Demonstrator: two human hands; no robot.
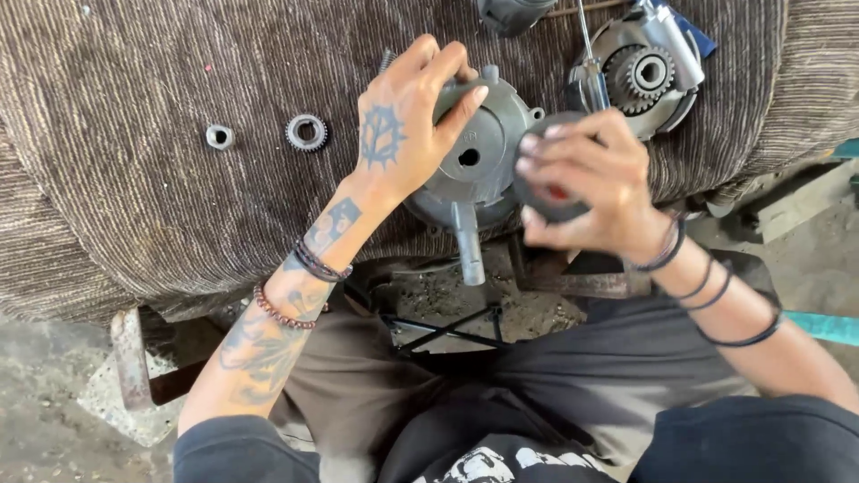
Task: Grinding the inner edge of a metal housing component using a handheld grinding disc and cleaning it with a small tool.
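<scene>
housing: the round metal housing (479, 152) lies on the cloth-covered worktop (134, 197), near its front edge.
hands: the left hand (403, 125) rests on the housing's left side; the right hand (586, 183) holds a round disc (548, 199) at its right side.
left: a gear ring (307, 132), and a nut (219, 137) further left.
behind right: a gear assembly (644, 76), a screwdriver (592, 76) beside it.
</scene>
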